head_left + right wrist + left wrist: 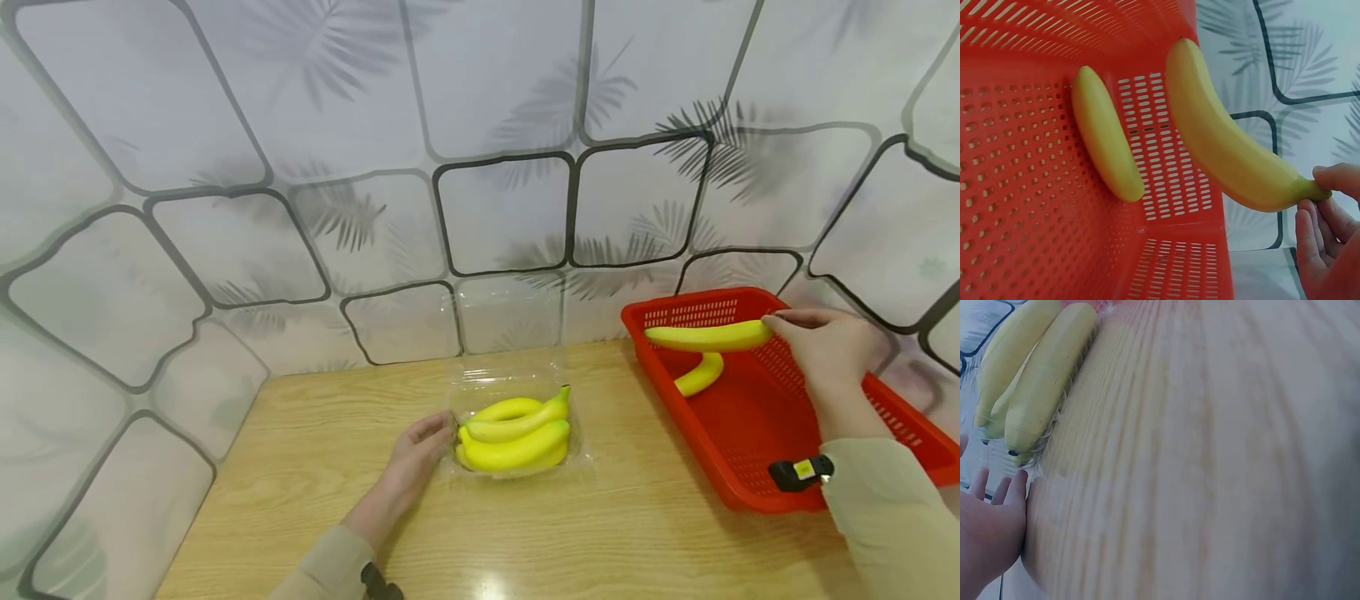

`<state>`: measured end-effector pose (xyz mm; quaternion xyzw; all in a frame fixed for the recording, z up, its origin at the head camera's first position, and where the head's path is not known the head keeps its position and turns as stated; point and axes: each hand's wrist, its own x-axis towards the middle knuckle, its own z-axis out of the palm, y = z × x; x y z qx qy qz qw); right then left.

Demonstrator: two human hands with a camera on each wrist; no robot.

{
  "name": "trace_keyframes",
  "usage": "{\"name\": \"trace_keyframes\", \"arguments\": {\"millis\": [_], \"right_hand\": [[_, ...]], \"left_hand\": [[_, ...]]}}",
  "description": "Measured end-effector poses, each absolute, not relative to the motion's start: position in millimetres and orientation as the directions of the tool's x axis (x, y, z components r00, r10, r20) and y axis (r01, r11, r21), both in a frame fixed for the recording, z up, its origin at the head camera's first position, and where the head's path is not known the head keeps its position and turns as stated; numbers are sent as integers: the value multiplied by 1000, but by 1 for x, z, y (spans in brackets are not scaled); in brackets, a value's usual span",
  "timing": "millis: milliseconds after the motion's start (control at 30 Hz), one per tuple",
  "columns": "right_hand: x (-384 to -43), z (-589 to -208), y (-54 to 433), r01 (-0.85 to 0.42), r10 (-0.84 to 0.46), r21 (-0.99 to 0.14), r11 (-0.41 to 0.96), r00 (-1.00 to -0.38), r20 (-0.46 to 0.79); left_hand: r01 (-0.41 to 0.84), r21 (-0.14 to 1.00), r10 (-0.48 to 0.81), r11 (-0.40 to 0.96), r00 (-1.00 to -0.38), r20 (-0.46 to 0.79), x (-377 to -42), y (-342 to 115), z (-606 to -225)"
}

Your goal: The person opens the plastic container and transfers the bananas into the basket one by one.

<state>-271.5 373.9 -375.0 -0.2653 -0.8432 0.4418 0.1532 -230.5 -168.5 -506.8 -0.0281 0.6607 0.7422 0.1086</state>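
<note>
My right hand (836,346) pinches a yellow banana (708,337) by its stem end, between thumb and fingertips. This banana lies level above the far part of a red plastic basket (697,442). Lower down, a second banana (1107,134) lies inside the basket. At the left edge of a clear plastic clamshell box (506,375), my left hand (416,458) rests with its fingers fairly straight, fingertips right at the box's side. Several bananas (513,446) sit in the box, and its transparent lid stands raised at the back.
Both containers stand on a light wooden table (315,467), the basket to the right of the box. Behind the table rises a wall covering (502,217) with stone outlines and leaf prints, which also closes off the left and right sides.
</note>
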Motion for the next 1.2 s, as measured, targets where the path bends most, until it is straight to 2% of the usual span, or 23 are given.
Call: {"name": "trace_keyframes", "arguments": {"millis": [233, 567, 1200], "right_hand": [[-273, -378, 374, 352, 571, -787, 507, -821, 1], [-268, -381, 373, 325, 483, -723, 610, -876, 14], [-268, -382, 388, 284, 372, -737, 613, -927, -48]], "left_hand": [[-194, 975, 128, -105, -975, -180, -230, -170, -508], [-189, 976, 138, -107, -975, -174, -230, -169, -508], [-194, 975, 120, -107, -976, -182, -228, -168, -507]]}}
